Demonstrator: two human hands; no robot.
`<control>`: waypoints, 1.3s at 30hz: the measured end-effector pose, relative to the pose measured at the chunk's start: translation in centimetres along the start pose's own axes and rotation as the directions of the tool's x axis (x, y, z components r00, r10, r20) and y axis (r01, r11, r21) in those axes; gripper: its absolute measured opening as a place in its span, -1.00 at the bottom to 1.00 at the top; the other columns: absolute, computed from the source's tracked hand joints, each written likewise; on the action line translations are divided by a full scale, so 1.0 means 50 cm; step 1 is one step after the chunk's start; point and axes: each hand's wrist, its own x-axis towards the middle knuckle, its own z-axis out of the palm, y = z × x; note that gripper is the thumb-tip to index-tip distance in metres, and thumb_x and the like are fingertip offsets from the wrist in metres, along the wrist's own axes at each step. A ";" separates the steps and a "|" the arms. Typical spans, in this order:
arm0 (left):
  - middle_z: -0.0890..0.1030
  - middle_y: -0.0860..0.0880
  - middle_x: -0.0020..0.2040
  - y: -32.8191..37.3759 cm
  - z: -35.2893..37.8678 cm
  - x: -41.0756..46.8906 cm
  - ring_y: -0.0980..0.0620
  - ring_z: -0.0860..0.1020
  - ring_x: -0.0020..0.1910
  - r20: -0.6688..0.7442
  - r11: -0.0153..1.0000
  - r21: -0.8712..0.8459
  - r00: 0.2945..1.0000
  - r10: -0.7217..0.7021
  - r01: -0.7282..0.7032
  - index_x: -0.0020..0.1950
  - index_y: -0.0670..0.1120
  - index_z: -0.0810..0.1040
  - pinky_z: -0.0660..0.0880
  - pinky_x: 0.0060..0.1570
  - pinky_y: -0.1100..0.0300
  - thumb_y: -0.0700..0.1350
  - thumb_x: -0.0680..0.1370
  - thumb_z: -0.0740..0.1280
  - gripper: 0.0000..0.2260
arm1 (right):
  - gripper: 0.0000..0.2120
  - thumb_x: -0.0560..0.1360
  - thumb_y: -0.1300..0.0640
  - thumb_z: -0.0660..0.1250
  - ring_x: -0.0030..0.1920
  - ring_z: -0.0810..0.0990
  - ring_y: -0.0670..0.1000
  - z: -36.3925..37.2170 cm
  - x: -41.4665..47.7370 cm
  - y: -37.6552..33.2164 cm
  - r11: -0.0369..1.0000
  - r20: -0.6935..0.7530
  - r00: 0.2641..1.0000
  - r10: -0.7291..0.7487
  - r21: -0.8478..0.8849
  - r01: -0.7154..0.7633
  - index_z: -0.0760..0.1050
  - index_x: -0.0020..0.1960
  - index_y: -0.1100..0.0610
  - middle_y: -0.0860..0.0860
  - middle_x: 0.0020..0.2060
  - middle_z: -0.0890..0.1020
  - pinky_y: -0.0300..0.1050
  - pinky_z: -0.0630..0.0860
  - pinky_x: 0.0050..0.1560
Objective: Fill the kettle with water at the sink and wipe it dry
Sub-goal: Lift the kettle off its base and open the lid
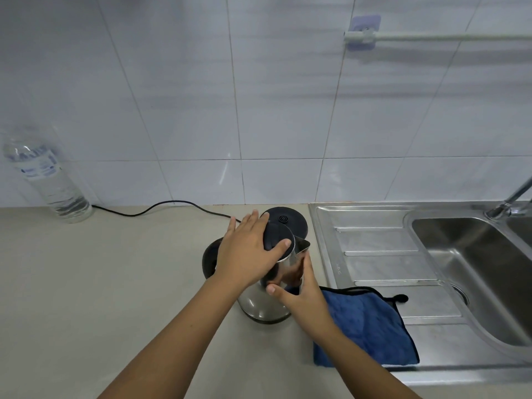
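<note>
The left hand (247, 249) is lying palm-down over the black lid (277, 239) of the kettle (266, 300), fingers spread and draped across the top, the thumb curling over the lid's near edge. Its forearm is reaching in from the lower left at a slant. The right hand (299, 295) is cupping the kettle's steel side just under the spout, thumb pressing on the near face and fingers wrapping around the far side, the forearm coming up from the lower right.

The kettle is standing on the beige counter (100, 283), tilting slightly in this wide view, just left of the sink (475, 269). Its black base (290, 220) is sitting just behind it, a cord (161, 207) trailing off leftward toward a clear water bottle (49, 180). A folded blue cloth (371, 326) is lying beside the right wrist, overlapping the sink's drainboard. The faucet (515, 197) is standing at the far right.
</note>
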 end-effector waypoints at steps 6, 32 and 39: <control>0.23 0.01 0.55 0.016 -0.016 -0.011 0.00 0.14 0.53 -0.027 0.999 -0.040 0.999 -0.024 0.023 0.55 0.02 0.21 -0.06 0.48 0.14 0.21 0.58 0.14 -0.43 | 0.11 0.30 -0.19 0.58 0.49 0.37 -0.13 0.005 -0.006 -0.001 1.000 -0.017 1.000 0.006 -0.004 -0.006 -0.02 0.64 -0.22 -0.25 0.47 0.40 0.04 0.41 0.49; 0.32 0.09 0.47 -0.018 -0.015 -0.003 0.15 0.24 0.47 -0.183 0.868 -0.334 0.929 0.322 -0.367 0.38 0.04 0.45 0.19 0.44 0.21 -0.20 0.64 0.07 -0.63 | 0.03 0.37 -0.12 0.59 0.41 0.44 -0.13 0.001 -0.006 0.000 0.999 -0.005 1.000 -0.015 -0.031 0.015 0.00 0.63 -0.24 -0.29 0.39 0.44 0.00 0.46 0.43; 0.45 0.06 0.37 -0.011 -0.038 -0.001 0.15 0.33 0.36 -0.162 0.905 -0.147 0.913 0.375 -0.398 0.34 0.02 0.49 0.21 0.30 0.32 0.02 0.60 0.18 -0.68 | 0.04 0.34 -0.16 0.59 0.42 0.44 -0.13 0.003 -0.007 -0.001 1.000 -0.006 1.000 -0.005 -0.010 0.005 0.02 0.62 -0.26 -0.27 0.41 0.45 0.04 0.46 0.44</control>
